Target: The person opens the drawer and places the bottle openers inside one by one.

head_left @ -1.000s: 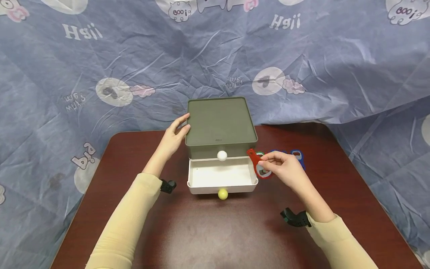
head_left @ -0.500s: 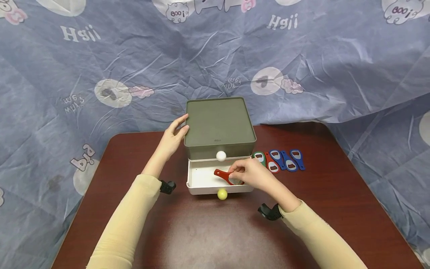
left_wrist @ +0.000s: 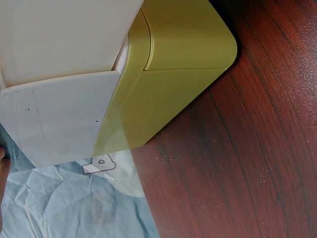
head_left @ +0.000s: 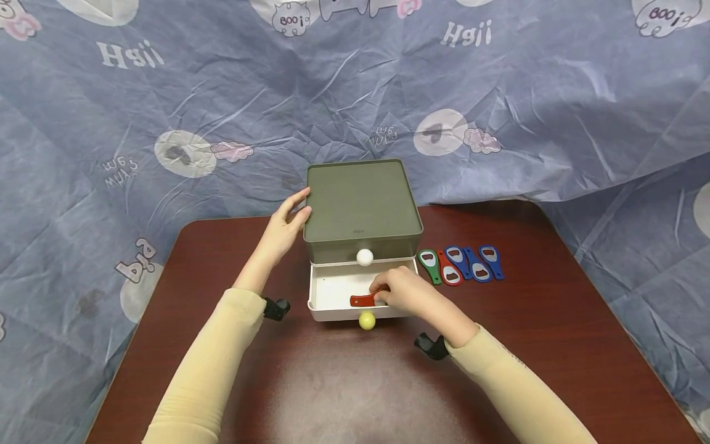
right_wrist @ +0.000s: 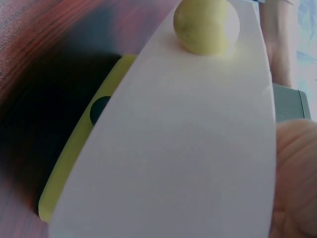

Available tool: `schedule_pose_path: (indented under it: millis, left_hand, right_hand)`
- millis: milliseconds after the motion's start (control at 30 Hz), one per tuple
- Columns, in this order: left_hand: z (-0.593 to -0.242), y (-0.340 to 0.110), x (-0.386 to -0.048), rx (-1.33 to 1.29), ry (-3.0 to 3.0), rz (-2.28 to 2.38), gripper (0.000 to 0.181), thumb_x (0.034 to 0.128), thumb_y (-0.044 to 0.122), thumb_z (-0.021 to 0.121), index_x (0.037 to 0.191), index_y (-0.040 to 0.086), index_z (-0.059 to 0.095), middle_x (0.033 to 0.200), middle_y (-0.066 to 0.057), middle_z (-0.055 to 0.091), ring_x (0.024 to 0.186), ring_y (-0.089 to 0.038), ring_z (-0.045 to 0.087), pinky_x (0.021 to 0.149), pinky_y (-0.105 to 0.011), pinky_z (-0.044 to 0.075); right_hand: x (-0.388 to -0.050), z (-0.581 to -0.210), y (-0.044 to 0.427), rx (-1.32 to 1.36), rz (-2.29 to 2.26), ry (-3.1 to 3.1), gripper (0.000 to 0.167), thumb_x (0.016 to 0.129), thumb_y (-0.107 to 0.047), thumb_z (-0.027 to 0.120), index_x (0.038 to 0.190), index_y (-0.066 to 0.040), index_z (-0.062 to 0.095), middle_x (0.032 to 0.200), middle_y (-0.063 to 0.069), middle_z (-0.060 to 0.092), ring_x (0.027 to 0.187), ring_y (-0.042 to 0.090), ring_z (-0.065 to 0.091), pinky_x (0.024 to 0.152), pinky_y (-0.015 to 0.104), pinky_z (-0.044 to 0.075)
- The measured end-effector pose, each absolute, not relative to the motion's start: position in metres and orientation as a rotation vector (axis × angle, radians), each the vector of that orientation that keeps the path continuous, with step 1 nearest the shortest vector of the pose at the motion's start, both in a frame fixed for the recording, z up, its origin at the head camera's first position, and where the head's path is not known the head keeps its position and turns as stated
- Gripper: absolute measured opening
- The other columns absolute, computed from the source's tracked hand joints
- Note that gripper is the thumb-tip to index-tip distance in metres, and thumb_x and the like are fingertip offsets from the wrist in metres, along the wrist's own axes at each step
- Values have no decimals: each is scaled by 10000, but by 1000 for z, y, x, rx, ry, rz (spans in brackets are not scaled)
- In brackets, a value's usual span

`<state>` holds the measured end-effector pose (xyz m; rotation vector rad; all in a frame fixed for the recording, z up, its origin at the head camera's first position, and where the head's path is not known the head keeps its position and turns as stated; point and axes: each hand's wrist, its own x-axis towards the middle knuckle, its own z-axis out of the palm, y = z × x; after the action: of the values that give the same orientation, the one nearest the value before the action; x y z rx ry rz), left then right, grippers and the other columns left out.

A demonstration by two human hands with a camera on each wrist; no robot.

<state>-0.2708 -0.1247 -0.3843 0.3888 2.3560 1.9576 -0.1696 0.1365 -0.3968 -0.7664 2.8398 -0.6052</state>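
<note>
A red bottle opener point(head_left: 363, 301) lies low inside the pulled-out white drawer point(head_left: 338, 314), close to its front wall. My right hand point(head_left: 407, 290) reaches into the drawer and pinches the opener at its wide end, which the fingers hide. My left hand point(head_left: 284, 225) rests against the left side of the grey-green drawer box point(head_left: 363, 200), thumb and fingers fairly straight. In the right wrist view the drawer's white front point(right_wrist: 188, 129) with its yellow knob point(right_wrist: 205, 25) covers most of the picture, with part of my right hand point(right_wrist: 299, 173) behind it.
Several bottle openers lie in a row right of the box: a green one point(head_left: 429, 266), a red one point(head_left: 450, 271) and blue ones point(head_left: 490, 262). A white knob point(head_left: 364, 257) marks the upper drawer, which is closed. A printed cloth point(head_left: 355, 92) hangs behind the brown table point(head_left: 222, 370).
My right hand has carried the red bottle opener leftward from beside the box into the drawer and lowered it, turning its handle to the left. The left hand stays at the box.
</note>
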Motion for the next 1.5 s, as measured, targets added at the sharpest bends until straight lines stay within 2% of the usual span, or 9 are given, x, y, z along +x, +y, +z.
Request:
schedule_pose_path:
  millis: [167, 367, 567, 700, 867, 1100, 1200, 1333, 1500]
  left_hand:
    - [-385, -125, -271, 383, 2350, 1974, 481, 1043, 245, 500, 1513, 208, 406, 1588, -22, 341, 1409, -260, 423, 1132, -464, 395]
    - [-385, -125, -272, 371, 2346, 1975, 479, 1042, 243, 504, 1510, 205, 411, 1583, -34, 349, 1404, -257, 430, 1125, -451, 406]
    - [-385, -124, -272, 371, 2362, 1967, 479, 1041, 247, 507, 1509, 208, 414, 1585, -40, 348, 1410, -263, 422, 1128, -458, 402]
    - [-384, -124, -271, 379, 2370, 1965, 477, 1040, 247, 508, 1506, 202, 418, 1581, -51, 355, 1408, -263, 425, 1121, -455, 411]
    - [-384, -125, -271, 375, 2362, 1966, 477, 1041, 244, 506, 1508, 206, 416, 1583, -45, 351, 1409, -255, 424, 1123, -451, 409]
    - [-385, -123, -272, 382, 2357, 1969, 478, 1040, 252, 509, 1507, 210, 417, 1583, -52, 350, 1409, -255, 425, 1127, -457, 403]
    - [-385, -123, -271, 385, 2352, 1972, 480, 1040, 251, 508, 1509, 210, 414, 1589, -44, 340, 1419, -255, 411, 1137, -456, 392]
    - [-385, -125, -270, 379, 2349, 1981, 475, 1038, 248, 513, 1503, 208, 423, 1587, -34, 343, 1420, -254, 411, 1136, -455, 392]
    - [-386, -125, -271, 386, 2338, 1986, 480, 1036, 248, 519, 1504, 203, 422, 1589, -35, 339, 1424, -262, 403, 1136, -460, 392]
  right_hand:
    - [-167, -397, 138, -776, -590, 2884, 114, 842, -69, 728, 945, -65, 779, 936, 54, 737, 892, 220, 680, 806, 358, 542]
    - [-163, -389, 148, -731, -777, 2894, 162, 880, -132, 717, 1015, -54, 766, 988, 41, 752, 926, 202, 685, 826, 379, 550]
    - [-159, -371, 180, -542, -1116, 2819, 135, 912, -206, 710, 1024, -154, 765, 990, -18, 753, 903, 128, 695, 784, 301, 554]
    - [-162, -369, 213, -336, -1287, 2838, 191, 930, -283, 697, 1052, -146, 751, 999, 43, 750, 859, 97, 690, 739, 235, 540]
    - [-175, -388, 252, -26, -1435, 2911, 313, 926, -352, 694, 1085, -86, 736, 945, 14, 763, 786, -39, 649, 688, 150, 505]
    - [-190, -430, 297, 367, -1518, 2935, 392, 928, -361, 687, 1141, -33, 710, 736, -281, 634, 687, -117, 619, 615, 96, 485]
    - [-195, -446, 311, 541, -1458, 2978, 400, 923, -355, 693, 1152, -28, 710, 788, -156, 708, 684, -132, 593, 621, 80, 455]
    - [-199, -466, 322, 652, -1264, 3063, 358, 921, -305, 698, 1135, -18, 713, 1004, 152, 751, 788, 64, 636, 652, 189, 436]
    - [-202, -487, 327, 678, -1158, 3075, 364, 918, -241, 696, 1158, 33, 688, 1091, 248, 705, 1025, 386, 623, 752, 387, 481]
